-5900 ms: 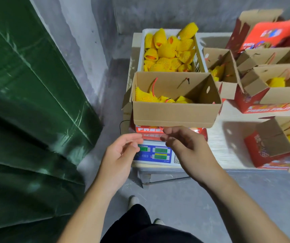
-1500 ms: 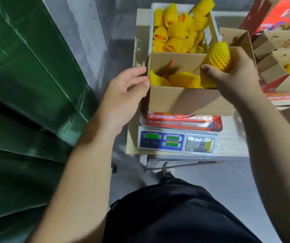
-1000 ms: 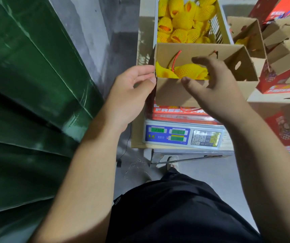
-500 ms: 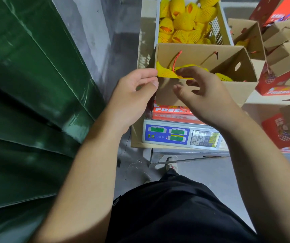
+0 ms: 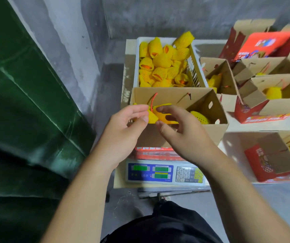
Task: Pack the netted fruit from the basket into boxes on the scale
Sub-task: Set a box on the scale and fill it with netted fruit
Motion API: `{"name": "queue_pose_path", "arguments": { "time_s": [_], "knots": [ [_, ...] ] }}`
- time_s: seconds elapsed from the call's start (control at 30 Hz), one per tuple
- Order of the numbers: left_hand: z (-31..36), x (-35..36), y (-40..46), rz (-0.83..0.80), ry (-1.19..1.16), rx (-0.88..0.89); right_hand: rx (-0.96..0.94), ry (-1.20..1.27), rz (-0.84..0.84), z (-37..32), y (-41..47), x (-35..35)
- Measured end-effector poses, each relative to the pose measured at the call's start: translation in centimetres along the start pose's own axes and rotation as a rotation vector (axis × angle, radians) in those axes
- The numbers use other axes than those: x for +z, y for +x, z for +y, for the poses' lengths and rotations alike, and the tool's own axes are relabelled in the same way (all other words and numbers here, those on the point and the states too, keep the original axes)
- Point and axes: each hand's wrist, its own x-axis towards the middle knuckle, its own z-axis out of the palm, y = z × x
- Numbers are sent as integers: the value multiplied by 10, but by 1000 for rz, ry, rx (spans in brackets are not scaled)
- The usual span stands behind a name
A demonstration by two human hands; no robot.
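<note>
An open cardboard box (image 5: 210,132) stands on a blue-faced scale (image 5: 165,172). Behind it a white basket (image 5: 197,71) holds several fruit in yellow foam nets (image 5: 161,65). At the box's near left corner my left hand (image 5: 123,132) pinches a yellow netted fruit (image 5: 152,117) between thumb and fingers. My right hand (image 5: 182,132) curls round the same fruit from the right. Another netted fruit (image 5: 200,116) lies lower in the box at the right. A red cord handle (image 5: 153,100) hangs inside the back wall.
Several open boxes (image 5: 281,106) with red printed sides and yellow netted fruit fill the table to the right; one (image 5: 277,158) sits at the near right. A green tarp (image 5: 27,111) covers the left. A concrete wall closes the back.
My right hand dropped a netted fruit into the box, then came to the near left corner. My left hand moved off the box's side and onto the net there.
</note>
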Motion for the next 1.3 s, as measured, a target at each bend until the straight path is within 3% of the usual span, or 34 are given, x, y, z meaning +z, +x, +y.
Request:
{"name": "queue_pose_path", "arguments": {
  "time_s": [0.17,0.33,0.43,0.6,0.73,0.87,1.03,1.2,1.3],
  "knots": [
    [13,17,57,3,46,71,-13,63,39,22,45,-31],
    [27,31,168,-12,195,114,-17,58,72,69,135,-79],
    [17,44,253,-92,362,73,18,-161,27,116,213,-103],
    [-36,76,379,-222,641,-115,112,-738,-240,201,333,-93],
    [-71,109,457,-146,855,-216,203,-1132,-388,252,382,-58],
    [-103,143,497,-57,867,-346,375,-922,-497,281,398,-28],
    [-128,154,511,146,1038,-334,260,-895,-323,287,404,-20],
    [-134,165,519,269,829,-429,330,-762,-349,286,406,-22],
    [-137,164,517,319,763,-465,260,-784,-297,283,406,-21]
  ]
}}
